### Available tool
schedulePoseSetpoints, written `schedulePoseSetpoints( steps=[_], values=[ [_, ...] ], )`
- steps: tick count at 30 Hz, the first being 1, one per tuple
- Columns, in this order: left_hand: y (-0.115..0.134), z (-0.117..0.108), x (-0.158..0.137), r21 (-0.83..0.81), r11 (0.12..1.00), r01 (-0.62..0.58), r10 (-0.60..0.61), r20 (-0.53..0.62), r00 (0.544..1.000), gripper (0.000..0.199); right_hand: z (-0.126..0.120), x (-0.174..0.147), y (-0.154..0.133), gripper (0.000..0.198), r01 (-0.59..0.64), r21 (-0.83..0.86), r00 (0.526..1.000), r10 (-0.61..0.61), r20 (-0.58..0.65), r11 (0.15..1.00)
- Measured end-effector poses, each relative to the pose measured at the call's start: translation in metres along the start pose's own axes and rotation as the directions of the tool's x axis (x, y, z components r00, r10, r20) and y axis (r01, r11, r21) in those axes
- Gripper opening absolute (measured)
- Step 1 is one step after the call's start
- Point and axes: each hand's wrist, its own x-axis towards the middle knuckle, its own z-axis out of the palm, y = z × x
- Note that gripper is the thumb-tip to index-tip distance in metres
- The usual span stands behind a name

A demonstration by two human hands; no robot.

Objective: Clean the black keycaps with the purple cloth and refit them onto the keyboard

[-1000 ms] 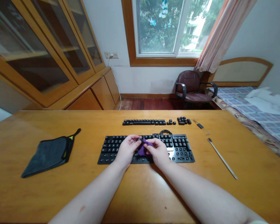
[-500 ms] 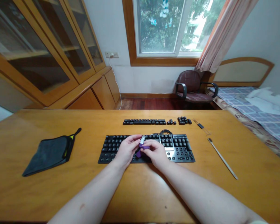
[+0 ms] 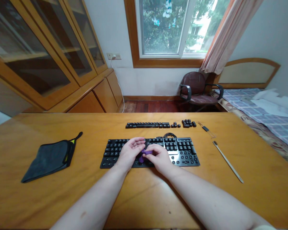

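Note:
Both my hands meet over the black keyboard [image 3: 182, 157], whose front rows have bare switches where keycaps are off. In the fingers of my right hand [image 3: 159, 156] is a small purple piece, soft-looking like a cloth [image 3: 142, 157]. My left hand [image 3: 131, 153] is curled beside it, fingertips at a small dark piece, perhaps a keycap [image 3: 147, 143]. Its shape is partly hidden by the fingers. Behind the keyboard stand removed keycaps [image 3: 147, 125] in a row, with smaller groups to their right.
A folded grey cloth [image 3: 48, 158] with a dark loop lies at left. On the right are a long-handled brush [image 3: 228, 162] and a wire keycap puller [image 3: 205, 128]. A coiled cable [image 3: 170, 135] sits behind the keyboard. An office chair [image 3: 194, 88] stands beyond the wooden desk [image 3: 91, 124].
The small piece between my hands looked pale and shiny before and now looks dark, as if turned. My hands have barely moved, and the view has shifted slightly.

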Motion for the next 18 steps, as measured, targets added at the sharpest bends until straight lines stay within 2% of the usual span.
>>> schedulePoseSetpoints(
  steps=[4,7,10,12,14,18],
  values=[
    [-0.0011,-0.0024,0.0019,-0.035,0.999,0.014,-0.014,0.013,1.000,0.038,0.0008,0.0002,-0.0006,0.006,-0.029,0.004,0.999,0.029,-0.021,1.000],
    [-0.0012,-0.0030,0.0029,-0.117,0.991,0.060,-0.060,0.000,0.998,0.039,0.0013,0.0005,-0.0002,0.009,-0.104,0.070,0.991,0.109,-0.081,0.992],
    [0.0002,-0.0011,0.0025,-0.198,0.974,0.112,-0.115,-0.004,0.993,0.038,0.0004,0.0025,0.0012,0.017,-0.189,0.229,0.947,0.238,-0.214,0.955],
    [0.0007,0.0008,0.0016,-0.215,0.967,0.138,-0.140,0.005,0.990,0.036,-0.0008,0.0043,0.0018,0.024,-0.207,0.306,0.921,0.291,-0.259,0.929],
    [0.0000,0.0022,0.0005,-0.202,0.965,0.168,-0.165,0.031,0.986,0.034,-0.0017,0.0052,0.0021,0.029,-0.211,0.316,0.932,0.288,-0.221,0.925],
    [-0.0032,0.0022,-0.0006,-0.176,0.963,0.204,-0.192,0.081,0.978,0.032,-0.0012,0.0036,0.0037,0.042,-0.202,0.225,0.972,0.224,-0.077,0.953]
  ],
)
